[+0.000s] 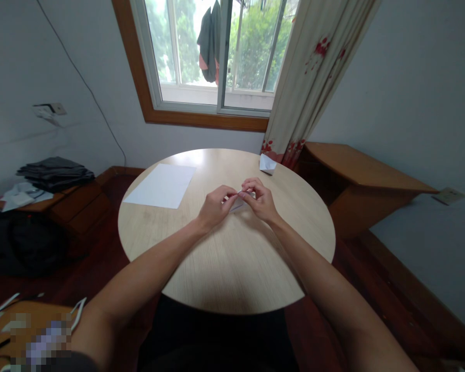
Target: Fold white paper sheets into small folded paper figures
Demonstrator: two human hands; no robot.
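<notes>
Over the middle of the round table, a small folded piece of white paper is pinched between both hands. My left hand grips its left side with thumb and forefinger. My right hand has its fingers closed on the paper's right upper part, close to the left fingertips. Fingers hide much of the piece, so its full shape cannot be made out. Beyond my right hand stands a folded white paper form. To the left of my left hand, a flat white sheet of paper lies on the table.
The round wooden table has a curved edge in front of me. A wooden cabinet stands at the right, beside a floral curtain. On the left are folded dark clothes and a black bag. A window is ahead.
</notes>
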